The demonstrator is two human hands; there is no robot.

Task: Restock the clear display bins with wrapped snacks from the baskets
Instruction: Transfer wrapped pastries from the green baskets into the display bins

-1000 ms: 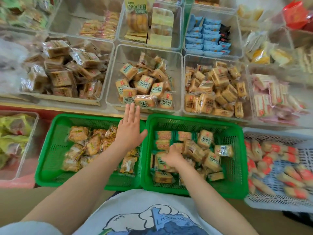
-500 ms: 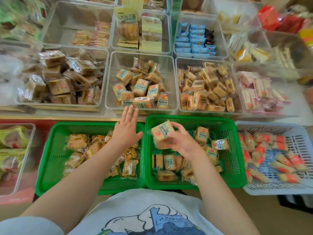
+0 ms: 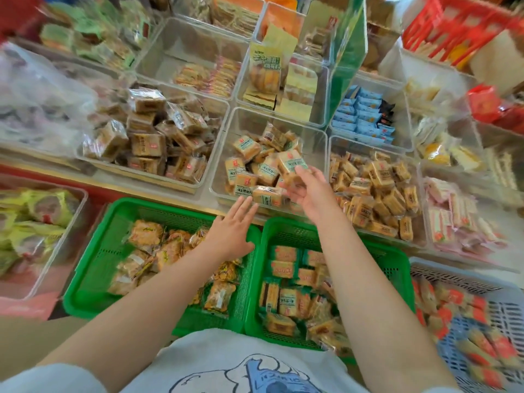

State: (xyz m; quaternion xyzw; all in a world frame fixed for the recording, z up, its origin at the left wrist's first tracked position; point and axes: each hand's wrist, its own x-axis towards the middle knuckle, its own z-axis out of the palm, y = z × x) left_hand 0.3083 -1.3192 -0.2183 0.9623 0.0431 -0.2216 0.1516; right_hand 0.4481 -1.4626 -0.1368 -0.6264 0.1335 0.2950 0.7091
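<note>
Carrying wrapped snack (image 3: 292,165) over middle clear bin (image 3: 272,120), right hand (image 3: 307,191) fingers gripping its near end so pack hangs above pile, ready to drop. Bin half full of same teal-labelled packs. Left hand (image 3: 231,229) flat, fingers straight, holding nothing, poised over rims where left basket (image 3: 93,256) meets right basket (image 3: 397,268), likely for steadying; contact unclear. Right basket holds matching packs, directly below bin for short reach.
</note>
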